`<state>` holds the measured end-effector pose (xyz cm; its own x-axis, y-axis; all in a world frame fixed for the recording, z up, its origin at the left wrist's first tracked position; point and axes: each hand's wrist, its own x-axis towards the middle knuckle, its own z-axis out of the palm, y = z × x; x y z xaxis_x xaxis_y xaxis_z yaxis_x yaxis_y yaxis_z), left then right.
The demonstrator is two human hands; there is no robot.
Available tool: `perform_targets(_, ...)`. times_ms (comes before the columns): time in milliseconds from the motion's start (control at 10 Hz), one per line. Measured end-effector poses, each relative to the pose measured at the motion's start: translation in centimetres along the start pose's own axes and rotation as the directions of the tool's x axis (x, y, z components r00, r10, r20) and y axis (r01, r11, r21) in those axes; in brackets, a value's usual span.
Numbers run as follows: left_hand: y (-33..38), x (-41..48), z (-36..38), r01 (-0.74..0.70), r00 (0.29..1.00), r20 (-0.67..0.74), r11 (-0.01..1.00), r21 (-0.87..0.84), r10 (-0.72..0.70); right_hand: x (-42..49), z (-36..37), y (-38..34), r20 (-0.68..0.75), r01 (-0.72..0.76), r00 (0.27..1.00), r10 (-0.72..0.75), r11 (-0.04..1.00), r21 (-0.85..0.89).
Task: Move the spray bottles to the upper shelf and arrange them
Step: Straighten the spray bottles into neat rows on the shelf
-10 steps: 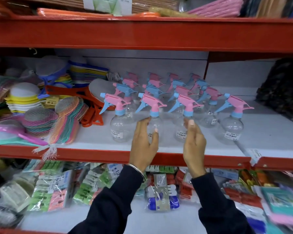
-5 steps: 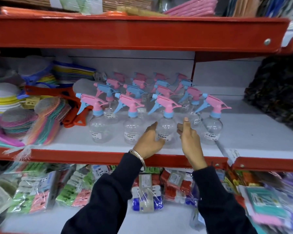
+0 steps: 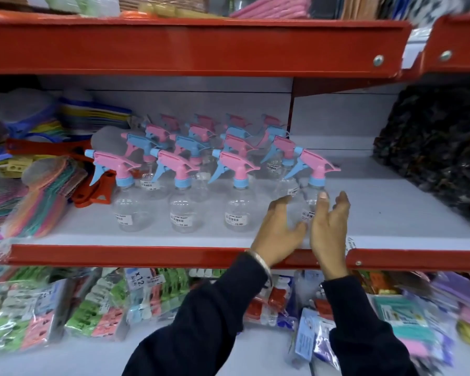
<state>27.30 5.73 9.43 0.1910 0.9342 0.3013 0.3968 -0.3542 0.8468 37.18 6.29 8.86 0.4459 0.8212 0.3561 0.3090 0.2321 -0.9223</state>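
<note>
Left hand: my left hand (image 3: 278,232) lies open, fingers spread, against the left side of the end bottle (image 3: 311,202); not closed on it.
Right hand: my right hand (image 3: 329,226) stands open too, palm inward, thumb up along the bottle's right side; whether the palm presses the plastic, I cannot tell.
End bottle: clear, pink trigger, blue collar, upright at the right end of the front row, between my two hands.
Other bottles: the remaining spray bottles (image 3: 182,185) stand upright in rows behind and to the left, pink and blue heads mixed.
Shelf: white board with red lip (image 3: 147,256); all the bottles stand on it.
Left of bottles: colourful net scrubbers (image 3: 44,196) lie just beside the front row.
Sleeves: dark sleeves (image 3: 201,321) reach up from below; a bangle (image 3: 262,264) circles my left wrist.
</note>
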Motion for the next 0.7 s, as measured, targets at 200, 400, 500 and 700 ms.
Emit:
perform_targets(200,0.8,3.6,0.1,0.235,0.958,0.204,0.961,-0.147,-0.202,0.8,-1.3,-0.2,0.119,-0.087,0.989,0.083,0.996,0.034)
perform_targets(400,-0.7,2.3,-1.1,0.213,0.971,0.157,0.949,-0.234,-0.179,1.4,-1.4,0.1,0.18,-0.096,0.981,0.076,0.99,0.103)
perform_targets(500,-1.2,1.3,-1.6,0.202,0.976,0.136,0.947,-0.25,-0.172,1.4,-1.3,0.1,0.215,-0.111,0.973,0.088,0.989,0.1)
perform_targets(700,-1.6,0.8,-1.9,0.19,0.979,0.119,0.952,-0.241,-0.165,1.2,-1.0,0.0,0.184,-0.109,0.979,0.089,0.989,0.101)
